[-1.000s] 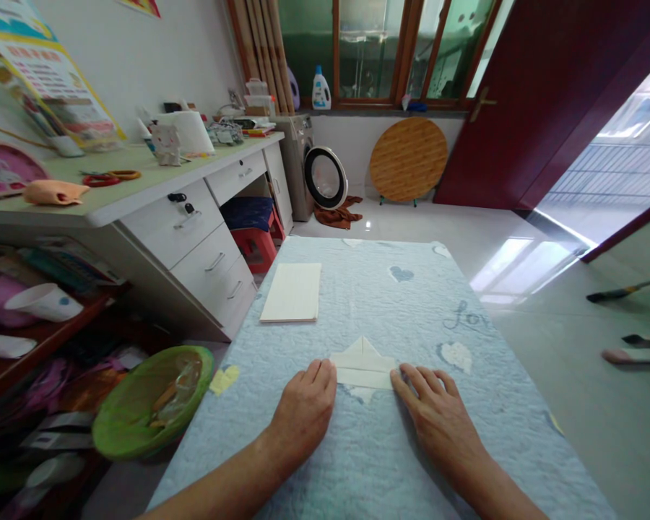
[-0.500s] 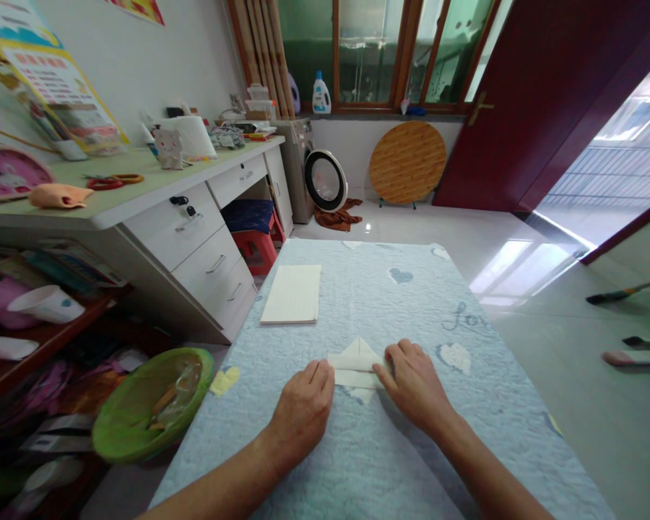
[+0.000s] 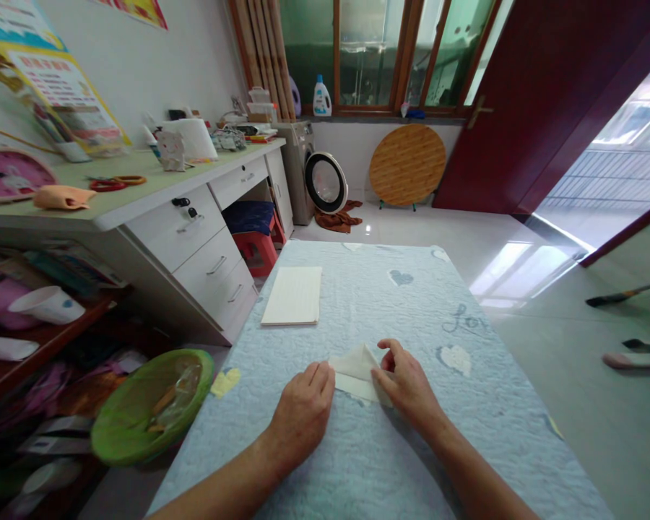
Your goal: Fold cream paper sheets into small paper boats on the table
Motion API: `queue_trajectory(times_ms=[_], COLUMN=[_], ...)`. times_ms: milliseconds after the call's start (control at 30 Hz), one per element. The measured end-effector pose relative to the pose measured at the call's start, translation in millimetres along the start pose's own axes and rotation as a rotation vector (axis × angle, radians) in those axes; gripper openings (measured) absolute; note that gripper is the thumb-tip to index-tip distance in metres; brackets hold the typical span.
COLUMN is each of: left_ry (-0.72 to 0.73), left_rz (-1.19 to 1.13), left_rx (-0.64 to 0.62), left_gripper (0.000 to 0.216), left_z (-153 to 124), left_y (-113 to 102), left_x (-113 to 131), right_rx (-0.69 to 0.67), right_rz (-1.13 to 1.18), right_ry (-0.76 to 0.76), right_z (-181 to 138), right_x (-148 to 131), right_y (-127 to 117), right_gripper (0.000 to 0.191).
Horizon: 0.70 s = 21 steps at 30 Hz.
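A cream sheet of paper (image 3: 356, 365), folded to a triangular peak with a strip along its near edge, is between my hands just over the table. My left hand (image 3: 306, 401) is closed, pinching the paper's left end between thumb and fingers. At the right end, my right hand (image 3: 406, 379) grips the paper with the thumb at its near side, the index finger bent and raised. Part of the right corner is hidden behind that hand. Farther off to the left lies a pad of lined paper (image 3: 292, 296).
A quilted light-blue cloth (image 3: 390, 462) covers the table. On the left stand a green basket (image 3: 105, 433), a shelf with a paper cup (image 3: 48, 305) and a white desk (image 3: 189, 238). A red stool (image 3: 260, 245) and a washing machine (image 3: 297, 173) are beyond.
The paper's right side has tilted and shifted, its peak moving slightly right and its strip slanting down to the right. My right index finger has lifted; my left hand stays about where it was.
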State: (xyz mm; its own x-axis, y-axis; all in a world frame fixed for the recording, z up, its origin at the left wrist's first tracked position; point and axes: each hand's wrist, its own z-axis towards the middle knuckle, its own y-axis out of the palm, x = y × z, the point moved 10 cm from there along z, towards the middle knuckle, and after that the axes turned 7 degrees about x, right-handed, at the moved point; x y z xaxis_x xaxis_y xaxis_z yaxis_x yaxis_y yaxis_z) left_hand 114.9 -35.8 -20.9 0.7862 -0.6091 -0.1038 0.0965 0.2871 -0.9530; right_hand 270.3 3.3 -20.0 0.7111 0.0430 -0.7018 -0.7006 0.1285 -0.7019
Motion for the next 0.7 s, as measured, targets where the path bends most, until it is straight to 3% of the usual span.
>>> queue_trajectory(times_ms=[300, 367, 500, 567, 700], left_ry=[-0.086, -0.134, -0.212, -0.26, -0.305], left_rz=[-0.094, -0.155, -0.326, -0.398, -0.697], left_rx=[-0.013, 0.048, 0.257, 0.289, 0.097], left_gripper=[0.027, 0.027, 0.057, 0.062, 0.056], left_z=[3.1, 6.3, 18.7, 28.7, 51.2], left_y=[-7.4, -16.1, -44.3, -52.9, -41.9], left_x=[-11.5, -17.1, -28.3, -33.4, -27.5], right_rx=[-0.057, -0.046, -0.054, -0.068, -0.119], right_rz=[0.41, 0.491, 0.564, 0.577, 0.63], right_ry=[0.115, 0.134, 0.108, 0.087, 0.07], right_z=[2.9, 3.8, 3.6, 2.8, 0.7], right_x=[18.5, 23.4, 18.7, 12.2, 3.9], right_y=[0.3, -0.7, -3.4, -5.3, -5.4], right_gripper=[0.032, 0.035, 0.035, 0.035, 0.032])
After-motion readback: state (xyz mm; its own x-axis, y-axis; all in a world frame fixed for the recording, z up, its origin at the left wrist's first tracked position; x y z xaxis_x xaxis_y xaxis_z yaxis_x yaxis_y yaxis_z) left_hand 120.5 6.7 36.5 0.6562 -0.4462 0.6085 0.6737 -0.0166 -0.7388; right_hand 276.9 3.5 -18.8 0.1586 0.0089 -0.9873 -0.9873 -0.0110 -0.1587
